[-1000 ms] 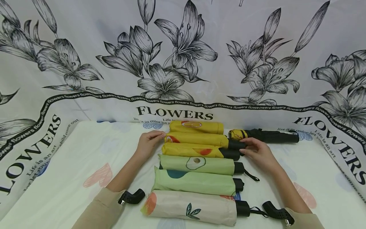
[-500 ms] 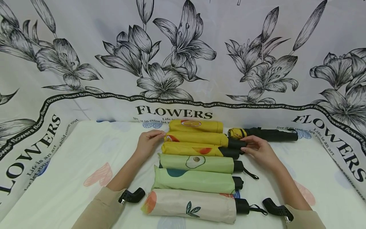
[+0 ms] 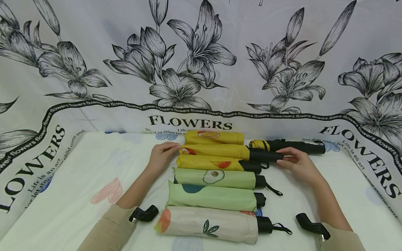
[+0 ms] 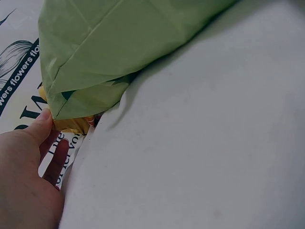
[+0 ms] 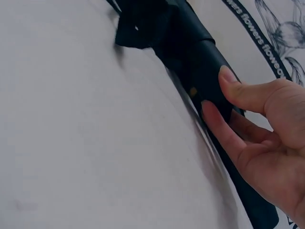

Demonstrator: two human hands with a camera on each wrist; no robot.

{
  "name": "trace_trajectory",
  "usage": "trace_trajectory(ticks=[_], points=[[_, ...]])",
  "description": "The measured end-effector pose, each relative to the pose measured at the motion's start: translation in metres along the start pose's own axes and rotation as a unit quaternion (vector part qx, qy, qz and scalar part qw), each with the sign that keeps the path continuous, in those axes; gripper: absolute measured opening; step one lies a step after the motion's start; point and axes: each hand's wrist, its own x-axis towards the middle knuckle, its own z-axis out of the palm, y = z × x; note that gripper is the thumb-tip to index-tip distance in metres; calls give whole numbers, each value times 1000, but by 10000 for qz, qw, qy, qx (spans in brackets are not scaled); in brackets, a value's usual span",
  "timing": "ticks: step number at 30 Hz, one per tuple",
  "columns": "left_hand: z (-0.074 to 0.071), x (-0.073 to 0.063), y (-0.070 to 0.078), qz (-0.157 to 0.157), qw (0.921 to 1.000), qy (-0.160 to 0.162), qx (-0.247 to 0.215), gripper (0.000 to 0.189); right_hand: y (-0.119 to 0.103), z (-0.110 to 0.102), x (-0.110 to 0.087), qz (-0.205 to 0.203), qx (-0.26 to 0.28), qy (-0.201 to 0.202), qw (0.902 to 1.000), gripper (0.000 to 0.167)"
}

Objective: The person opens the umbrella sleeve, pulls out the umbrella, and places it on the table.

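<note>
Second from the back in a row of folded umbrellas lies one in a yellow fabric cover (image 3: 216,151). Its black shaft end (image 3: 265,155) sticks out at the right. My left hand (image 3: 161,157) pinches the cover's left corner between thumb and finger. At the other end my right hand (image 3: 299,165) grips the black end; the right wrist view shows thumb and fingertips around the black handle (image 5: 205,71). In the left wrist view a green cover (image 4: 119,52) blocks most of the yellow one from sight.
Behind it lies a yellow cover with an orange print (image 3: 216,137), beside a black folded umbrella (image 3: 298,146). In front are another yellow umbrella (image 3: 201,163), an avocado-print one (image 3: 194,177), a plain green one (image 3: 220,197) and a cream one (image 3: 232,226).
My right hand has moved to the right, drawing the black end farther out of the yellow cover. My left hand has kept its pinch on the cover's left corner.
</note>
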Motion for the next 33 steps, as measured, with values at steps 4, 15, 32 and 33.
trace_trajectory(ticks=[4, 15, 32, 33], points=[[-1, 2, -1, 167, 9998, 52, 31, 18, 3, -8, -3, 184, -7, 15, 9998, 43], [-2, 5, -1, 264, 9994, 37, 202, 17, 13, -18, -3, 164, 535, 77, 9984, 31], [0, 2, -3, 261, 9994, 33, 212, 17, 23, -25, -10, 73, 1491, -116, 9887, 32], [0, 1, -3, 263, 9994, 28, 216, 17, 23, -26, -10, 89, 1487, -113, 9888, 31]])
